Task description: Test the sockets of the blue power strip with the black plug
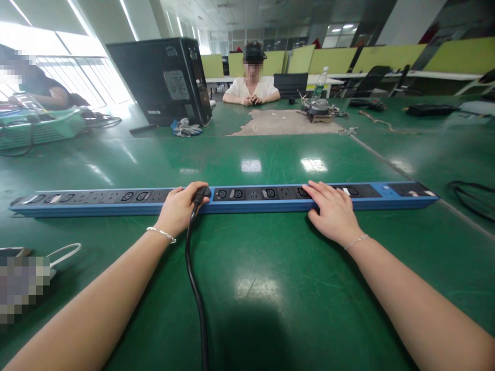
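A long blue power strip [255, 206] with a row of black sockets lies across the green table. My left hand [181, 203] grips a black power plug [201, 195] at the strip's face, left of its middle; whether the prongs are fully in a socket is hidden. From the plug a black cable [196, 288] runs down toward the near edge of the view. Right of the middle, my right hand [332, 208] rests on the strip with its fingers stretched over the sockets and holds nothing.
A black computer case [154, 82] stands at the back left beside a pair of gloves [186, 128]. A green basket [46, 129] sits far left. Across the table a person [252, 82] sits near a plastic bottle [320, 85]. A coiled black cable [469, 198] lies at right.
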Tool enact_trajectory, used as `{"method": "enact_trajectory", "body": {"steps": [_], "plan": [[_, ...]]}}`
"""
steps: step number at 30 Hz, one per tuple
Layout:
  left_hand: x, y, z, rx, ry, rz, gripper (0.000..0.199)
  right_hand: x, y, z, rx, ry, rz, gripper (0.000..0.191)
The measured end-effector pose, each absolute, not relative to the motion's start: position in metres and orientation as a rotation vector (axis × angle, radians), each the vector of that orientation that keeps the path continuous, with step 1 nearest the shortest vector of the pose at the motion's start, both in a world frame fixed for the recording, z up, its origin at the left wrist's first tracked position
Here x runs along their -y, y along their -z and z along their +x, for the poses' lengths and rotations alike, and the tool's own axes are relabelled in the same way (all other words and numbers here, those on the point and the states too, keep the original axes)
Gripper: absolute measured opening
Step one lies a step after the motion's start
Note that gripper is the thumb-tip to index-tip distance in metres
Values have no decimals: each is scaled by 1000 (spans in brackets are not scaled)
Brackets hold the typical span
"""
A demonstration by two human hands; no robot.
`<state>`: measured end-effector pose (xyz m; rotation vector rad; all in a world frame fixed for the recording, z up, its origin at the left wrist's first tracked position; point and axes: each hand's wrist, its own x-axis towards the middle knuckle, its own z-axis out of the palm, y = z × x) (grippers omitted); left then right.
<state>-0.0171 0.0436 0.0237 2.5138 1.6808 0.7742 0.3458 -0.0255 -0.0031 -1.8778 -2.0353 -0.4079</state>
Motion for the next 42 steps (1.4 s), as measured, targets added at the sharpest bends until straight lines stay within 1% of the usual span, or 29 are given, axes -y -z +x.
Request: {"method": "enact_trajectory", "body": {"steps": [3,4,5,9,16,19,34,42], "plan": [[-37,-37,-13,-1689,-1129,2364,42,25,4,346,2033,405,-1878,55],[-35,-42,-9,-1655,-1194,2357,43,25,4,346,2030,407,-1878,54],[-32,-47,-3,-1607,-1185,2371,43,25,4,346,2028,410,-1876,54],[-26,-53,28,-1368,-932,2422,40,25,4,346,2025,410,-1869,53],[-42,-43,74,-1288,-719,2466,36,25,4,346,2025,377,-1868,55],[-49,-42,84,-1337,-661,2464,35,25,3,346,2025,369,-1872,55],[-52,-35,86,-1410,-721,2449,32,25,4,346,2013,373,-1867,55],[-48,-38,82,-1370,-677,2449,34,25,3,346,2014,375,-1875,54]]}}
